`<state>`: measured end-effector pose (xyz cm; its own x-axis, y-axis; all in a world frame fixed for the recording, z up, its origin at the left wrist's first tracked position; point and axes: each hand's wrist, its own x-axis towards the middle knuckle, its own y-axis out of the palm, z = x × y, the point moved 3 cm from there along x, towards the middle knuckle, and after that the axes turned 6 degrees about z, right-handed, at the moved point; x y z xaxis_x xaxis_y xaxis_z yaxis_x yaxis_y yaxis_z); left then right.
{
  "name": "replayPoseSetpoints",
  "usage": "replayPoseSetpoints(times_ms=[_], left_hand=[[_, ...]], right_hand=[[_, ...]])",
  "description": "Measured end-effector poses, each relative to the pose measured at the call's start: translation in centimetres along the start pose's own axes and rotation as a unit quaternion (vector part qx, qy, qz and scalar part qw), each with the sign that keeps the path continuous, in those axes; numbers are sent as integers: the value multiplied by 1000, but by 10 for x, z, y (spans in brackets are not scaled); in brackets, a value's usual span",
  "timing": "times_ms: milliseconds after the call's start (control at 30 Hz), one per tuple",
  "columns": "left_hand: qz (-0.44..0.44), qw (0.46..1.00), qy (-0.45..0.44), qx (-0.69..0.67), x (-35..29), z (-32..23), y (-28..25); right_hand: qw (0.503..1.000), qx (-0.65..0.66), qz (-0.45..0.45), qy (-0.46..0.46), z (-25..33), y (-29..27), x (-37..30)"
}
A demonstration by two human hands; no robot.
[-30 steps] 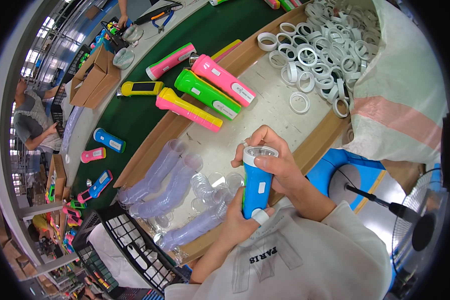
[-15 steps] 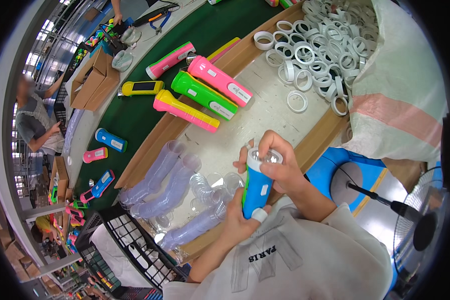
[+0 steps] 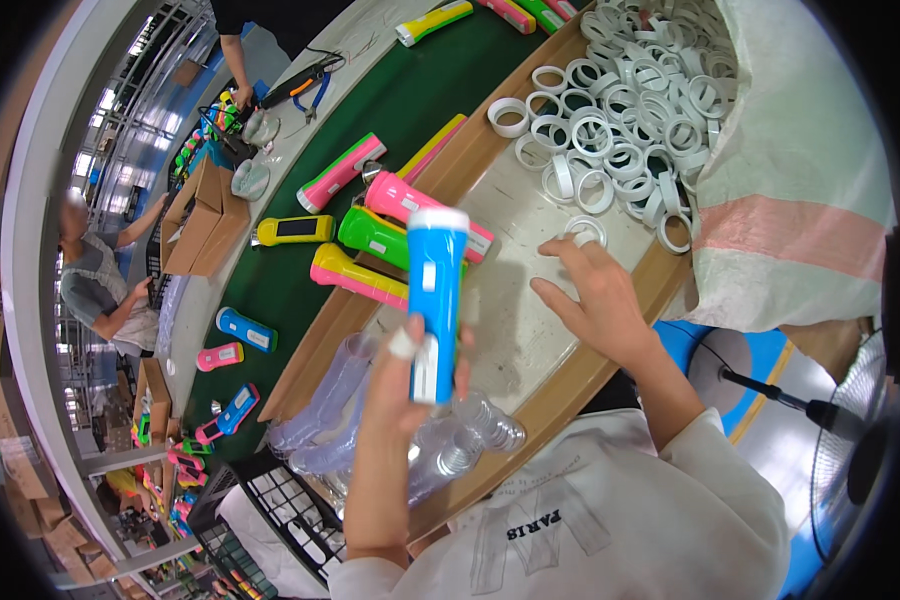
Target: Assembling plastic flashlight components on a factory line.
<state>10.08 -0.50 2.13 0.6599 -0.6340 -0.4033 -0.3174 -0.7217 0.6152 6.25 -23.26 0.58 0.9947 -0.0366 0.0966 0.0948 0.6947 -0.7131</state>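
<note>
My left hand [image 3: 390, 390] grips a blue flashlight [image 3: 436, 290] by its lower body, holding it upright above the worktable with a white ring around its head. My right hand [image 3: 605, 300] is open and empty, fingers apart. Its fingertips are by a single white plastic ring [image 3: 601, 226]; whether they touch it I cannot tell. Beyond that ring lies a big heap of white rings [image 3: 620, 115]. Behind the held flashlight rest a pink flashlight [image 3: 400, 197], a green flashlight [image 3: 368, 235] and a yellow-and-pink flashlight [image 3: 350, 274], partly hidden.
Stacks of clear plastic discs [image 3: 315, 425] lie at the near left of the table. A green conveyor belt [image 3: 270, 270] carries more flashlights. A white woven sack [image 3: 790, 180], a fan [image 3: 850, 430] and a black crate [image 3: 280, 510] stand around me. Other people work across the belt.
My left hand has carried the blue flashlight up and to the left. The right hand has let go of its head and moved right to the loose ring.
</note>
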Motion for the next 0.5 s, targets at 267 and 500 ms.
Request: replayPoseSetpoints(times_ms=[267, 500], left_hand=[[-190, 798, 298, 488, 114, -138, -5], [-168, 640, 33, 749, 7, -87, -60]], right_hand=[[973, -224, -21, -51, -49, 17, 18], [976, -214, -27, 39, -43, 4, 22]])
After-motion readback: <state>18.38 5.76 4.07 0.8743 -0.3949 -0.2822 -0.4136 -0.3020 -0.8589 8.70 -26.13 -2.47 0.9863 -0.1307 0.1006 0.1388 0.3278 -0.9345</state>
